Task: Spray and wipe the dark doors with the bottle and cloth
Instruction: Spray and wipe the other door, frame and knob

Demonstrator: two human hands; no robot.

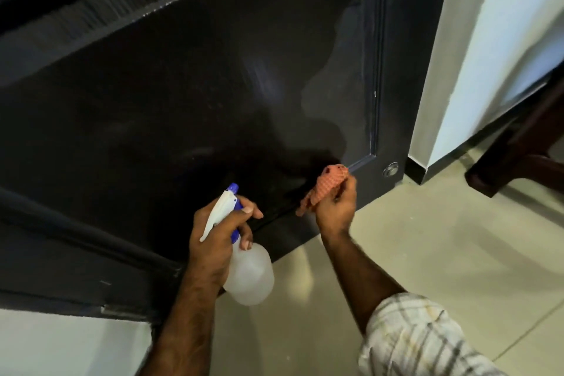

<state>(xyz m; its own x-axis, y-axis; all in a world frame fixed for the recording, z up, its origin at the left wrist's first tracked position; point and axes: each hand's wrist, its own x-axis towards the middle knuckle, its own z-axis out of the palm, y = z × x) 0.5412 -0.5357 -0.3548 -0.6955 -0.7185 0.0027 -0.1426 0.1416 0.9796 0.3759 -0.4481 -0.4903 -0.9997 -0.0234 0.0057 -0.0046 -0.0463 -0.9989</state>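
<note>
A dark door (183, 94) fills most of the view, its glossy panel showing a wet sheen and a paler patch near the right edge. My left hand (213, 235) grips the neck of a clear spray bottle (250, 275) with a white and blue trigger head, nozzle pointing at the door's lower part. My right hand (335, 204) holds a bunched orange checked cloth (326, 183), pressed against the lower right corner of the door's panel moulding.
A round metal fitting (390, 168) sits near the door's bottom right corner. A white wall (476, 55) stands to the right, with dark wooden furniture (525, 149) beyond. Beige floor tiles (442, 238) lie below. A dark frame (61, 268) runs at lower left.
</note>
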